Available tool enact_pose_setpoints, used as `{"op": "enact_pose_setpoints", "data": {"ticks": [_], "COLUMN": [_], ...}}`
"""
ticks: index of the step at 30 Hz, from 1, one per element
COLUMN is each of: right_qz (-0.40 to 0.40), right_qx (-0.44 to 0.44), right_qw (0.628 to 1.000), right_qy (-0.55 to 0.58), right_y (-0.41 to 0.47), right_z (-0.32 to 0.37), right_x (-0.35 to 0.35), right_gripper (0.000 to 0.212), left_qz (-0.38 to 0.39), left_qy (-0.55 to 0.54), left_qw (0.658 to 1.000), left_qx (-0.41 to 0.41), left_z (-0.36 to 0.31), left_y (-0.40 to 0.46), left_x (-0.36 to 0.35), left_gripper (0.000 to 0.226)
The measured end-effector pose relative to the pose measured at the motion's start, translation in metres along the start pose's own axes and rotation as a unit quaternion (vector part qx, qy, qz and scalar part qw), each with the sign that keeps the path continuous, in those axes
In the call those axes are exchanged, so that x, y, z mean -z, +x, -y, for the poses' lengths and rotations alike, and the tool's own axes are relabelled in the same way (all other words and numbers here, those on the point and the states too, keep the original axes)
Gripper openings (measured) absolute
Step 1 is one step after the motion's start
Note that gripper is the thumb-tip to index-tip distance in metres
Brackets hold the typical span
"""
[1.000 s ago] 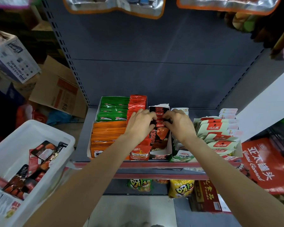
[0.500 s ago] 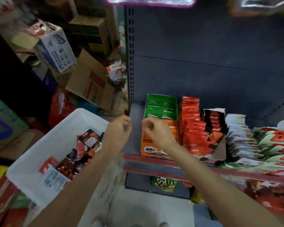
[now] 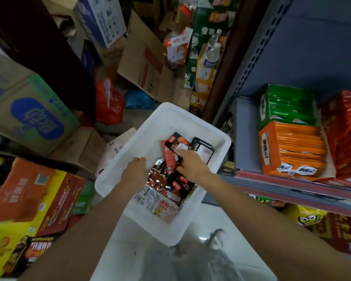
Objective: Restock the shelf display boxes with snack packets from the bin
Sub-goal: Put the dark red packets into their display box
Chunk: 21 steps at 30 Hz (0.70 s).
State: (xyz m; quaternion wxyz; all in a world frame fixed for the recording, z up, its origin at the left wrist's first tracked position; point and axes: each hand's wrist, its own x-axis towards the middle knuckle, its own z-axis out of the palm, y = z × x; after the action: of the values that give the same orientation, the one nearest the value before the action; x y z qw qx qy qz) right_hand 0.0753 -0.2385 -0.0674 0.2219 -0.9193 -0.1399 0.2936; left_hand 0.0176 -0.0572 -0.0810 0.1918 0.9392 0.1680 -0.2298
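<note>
Reaching into the white plastic bin (image 3: 130, 159), I have both hands among the glossy black-and-red snack packets (image 3: 166, 179) heaped along its right half; my right hand (image 3: 190, 165) lies on top of the heap with the fingers stretched forward and flat, their tips touching a black packet with a white and orange label (image 3: 175, 144), not curled round it; my left hand (image 3: 135, 171) sits just beside it over the bin's middle, its fingers bent downward, and I cannot tell whether they hold anything; a second black packet (image 3: 203, 149) lies against the bin's far right wall; just to the right of the bin stands the grey metal shelf (image 3: 245, 138), carrying an orange cardboard display box (image 3: 292, 151) packed with orange packets, a green display box (image 3: 288, 106) behind it and red packets (image 3: 349, 128) beside them at the frame edge; to the left of the bin brown cardboard cartons (image 3: 28, 116) and a red plastic bag (image 3: 107, 102) crowd the floor.
</note>
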Motion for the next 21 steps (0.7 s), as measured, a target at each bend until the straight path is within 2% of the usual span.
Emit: {"op": "enact_pose_setpoints", "data": {"ticks": [4,7,10,12,14,16,17,19,21], "right_qz": [0.032,0.052,0.001,-0.051,-0.067,-0.063,-0.067,-0.090,-0.101], "right_qx": [-0.002,-0.032,-0.057,-0.063,-0.056,-0.050,-0.047,-0.040,-0.042], "right_qw": [0.999,0.997,0.992,0.986,0.983,0.982,0.982,0.979,0.979], "right_qy": [-0.010,-0.054,-0.116,-0.145,-0.162,-0.168,-0.172,-0.181,-0.172], "right_y": [0.019,0.030,0.029,0.026,0.024,0.023,0.024,0.025,0.027], "right_z": [0.014,0.026,0.037,0.039,0.039,0.038,0.038,0.038,0.040], "right_x": [-0.032,-0.050,-0.059,-0.060,-0.060,-0.059,-0.058,-0.057,-0.057], "right_gripper": [0.082,0.079,0.069,0.063,0.060,0.057,0.053,0.042,0.036], "left_qz": [0.076,0.102,0.066,0.072,0.020,-0.025,-0.004,-0.009,-0.062], "left_qy": [0.018,0.091,0.217,0.273,0.319,0.360,0.366,0.372,0.346], "left_qw": [0.996,0.987,0.967,0.950,0.926,0.905,0.904,0.904,0.912], "left_qx": [-0.046,-0.082,-0.117,-0.134,-0.200,-0.225,-0.219,-0.213,-0.211], "left_z": [0.032,0.041,0.036,0.032,0.028,0.026,0.024,0.026,0.024], "left_y": [0.009,0.016,0.018,0.018,0.017,0.016,0.016,0.023,0.028], "left_x": [-0.007,-0.010,-0.003,0.004,0.010,0.016,0.017,0.016,0.024], "left_gripper": [0.063,0.057,0.041,0.036,0.033,0.031,0.024,0.028,0.028]}}
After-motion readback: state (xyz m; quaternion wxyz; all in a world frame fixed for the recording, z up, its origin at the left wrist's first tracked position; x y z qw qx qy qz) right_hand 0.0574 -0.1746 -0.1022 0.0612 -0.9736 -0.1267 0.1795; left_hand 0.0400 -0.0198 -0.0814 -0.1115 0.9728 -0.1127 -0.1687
